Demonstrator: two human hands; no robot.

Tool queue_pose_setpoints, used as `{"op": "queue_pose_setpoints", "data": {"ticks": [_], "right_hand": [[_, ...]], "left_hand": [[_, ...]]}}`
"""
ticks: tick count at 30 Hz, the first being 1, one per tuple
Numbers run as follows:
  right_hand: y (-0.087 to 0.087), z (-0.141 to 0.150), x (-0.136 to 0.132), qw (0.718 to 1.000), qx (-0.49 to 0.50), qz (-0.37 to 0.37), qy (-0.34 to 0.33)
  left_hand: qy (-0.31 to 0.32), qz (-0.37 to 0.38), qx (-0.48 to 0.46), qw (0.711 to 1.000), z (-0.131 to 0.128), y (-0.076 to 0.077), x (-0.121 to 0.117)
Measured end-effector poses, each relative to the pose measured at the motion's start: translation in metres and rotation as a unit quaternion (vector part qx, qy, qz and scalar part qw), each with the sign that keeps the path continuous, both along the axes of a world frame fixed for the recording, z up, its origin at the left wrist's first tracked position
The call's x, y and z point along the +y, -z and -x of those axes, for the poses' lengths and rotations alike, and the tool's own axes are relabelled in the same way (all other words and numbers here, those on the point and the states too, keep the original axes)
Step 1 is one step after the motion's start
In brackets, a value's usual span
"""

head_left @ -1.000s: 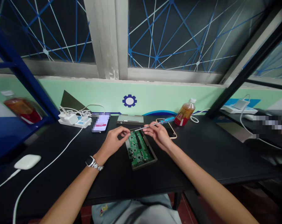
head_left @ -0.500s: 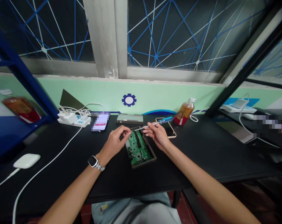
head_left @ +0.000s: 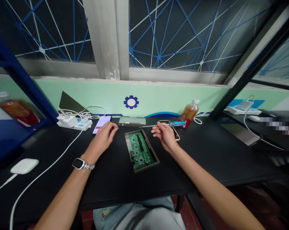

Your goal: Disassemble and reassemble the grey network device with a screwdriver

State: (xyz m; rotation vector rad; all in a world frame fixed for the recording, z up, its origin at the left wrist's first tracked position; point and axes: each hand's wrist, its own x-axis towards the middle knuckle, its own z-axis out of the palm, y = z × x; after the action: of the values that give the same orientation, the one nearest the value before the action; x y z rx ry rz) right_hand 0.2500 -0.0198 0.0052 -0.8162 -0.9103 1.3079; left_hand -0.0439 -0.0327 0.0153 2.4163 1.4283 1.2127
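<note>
My right hand (head_left: 167,135) is closed around a screwdriver (head_left: 177,124) with a blue, partly clear handle. Its metal shaft points left and lies level, above the far end of an open metal case. Inside that case (head_left: 156,164) is a green circuit board (head_left: 141,153) with black parts on it. Thumb and index finger of my left hand (head_left: 103,135) pinch together, left of the case and in front of a lit phone (head_left: 101,123). A tiny bright bit shows at those fingertips, too small to name. Neither hand touches the board.
A flat metal cover (head_left: 132,120) lies behind the case by the wall. A second phone (head_left: 177,135) is partly behind my right hand, near a drink bottle (head_left: 189,111). On the left are a power strip (head_left: 74,123), a white cable (head_left: 46,167) and a white charging case (head_left: 25,166).
My left hand has moved left, off the case and towards the lit phone, still pinched. The screwdriver has lifted off the board and shifted slightly right with my right hand.
</note>
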Motion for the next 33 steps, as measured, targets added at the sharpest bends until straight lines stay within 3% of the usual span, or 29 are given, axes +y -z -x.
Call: {"op": "queue_pose_setpoints", "data": {"ticks": [4, 9, 17, 26, 33], "right_hand": [[-0.001, -0.001, 0.0, 0.999, -0.042, -0.033, 0.009], [0.0, 0.003, -0.003, 0.996, -0.071, -0.053, 0.0], [0.003, 0.004, -0.002, 0.996, -0.078, -0.052, -0.005], [0.001, 0.007, -0.005, 0.995, -0.084, -0.051, -0.011], [0.003, 0.008, -0.005, 0.994, -0.094, -0.057, -0.018]], "left_hand": [[-0.007, 0.051, 0.068, 0.996, 0.026, 0.019, 0.022], [-0.011, 0.068, 0.104, 0.992, 0.029, 0.035, 0.03], [-0.041, 0.086, 0.125, 0.988, 0.024, 0.035, 0.027], [-0.079, 0.073, 0.129, 0.986, -0.001, 0.038, 0.016], [-0.069, 0.066, 0.12, 0.988, 0.007, 0.044, 0.026]]}}
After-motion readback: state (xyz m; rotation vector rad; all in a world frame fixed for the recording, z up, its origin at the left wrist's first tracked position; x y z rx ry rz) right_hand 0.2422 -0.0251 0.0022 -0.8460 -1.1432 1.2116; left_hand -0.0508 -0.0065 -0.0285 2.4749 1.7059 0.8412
